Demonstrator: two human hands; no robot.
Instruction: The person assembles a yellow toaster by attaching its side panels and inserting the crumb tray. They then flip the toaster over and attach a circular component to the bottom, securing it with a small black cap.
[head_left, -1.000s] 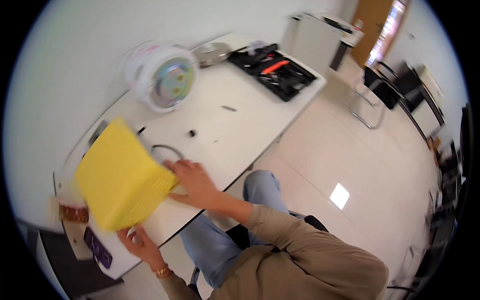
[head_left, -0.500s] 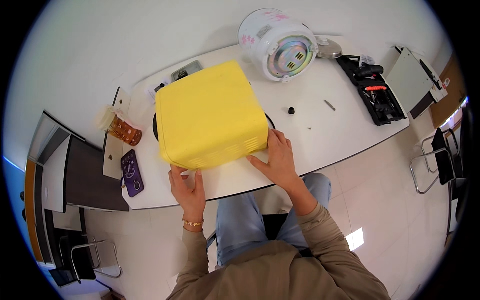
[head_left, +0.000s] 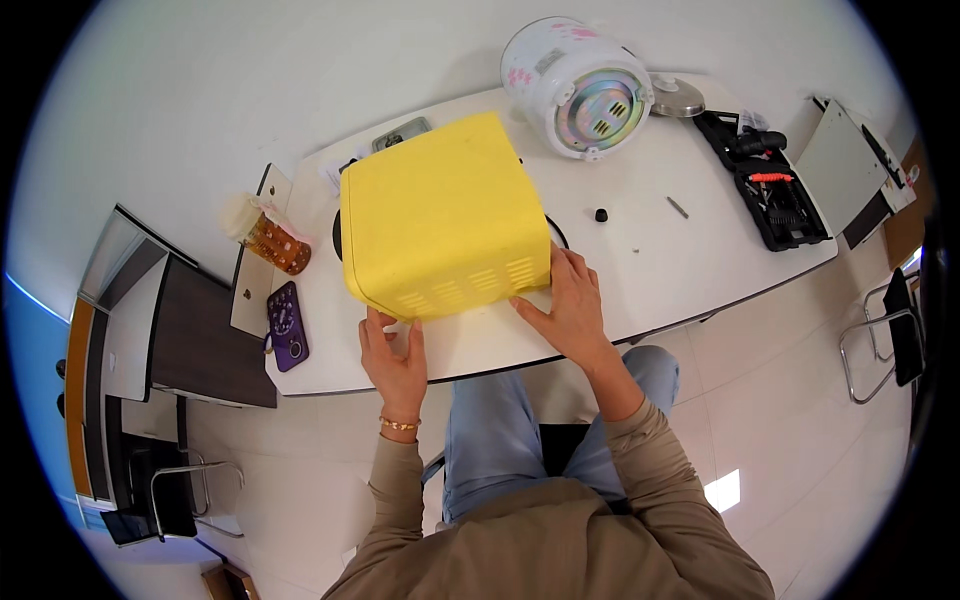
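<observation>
A yellow boxy appliance [head_left: 440, 210] with rows of vent slots in its near side sits on the white table in front of me. My left hand [head_left: 395, 358] is at its near left corner, with the fingers hooked at the lower edge and the thumb up against the vented side. At the near right corner, my right hand [head_left: 572, 310] grips it, fingers along the right side and thumb at the front lower edge. A dark round part juts out on its left, and a black cord shows at its right. What lies beneath it is hidden.
A white flowered rice cooker [head_left: 580, 90] lies on its side at the back, beside a metal lid [head_left: 677, 97]. To the right are a black knob [head_left: 601, 215], a metal bit [head_left: 678, 207] and an open black tool case [head_left: 775, 195]. A purple phone [head_left: 288, 326] and a drink cup [head_left: 275, 243] are left.
The whole view has shifted, so everything appears a little farther right and higher. Both hands stay on the yellow appliance, which shows hardly any movement on the table.
</observation>
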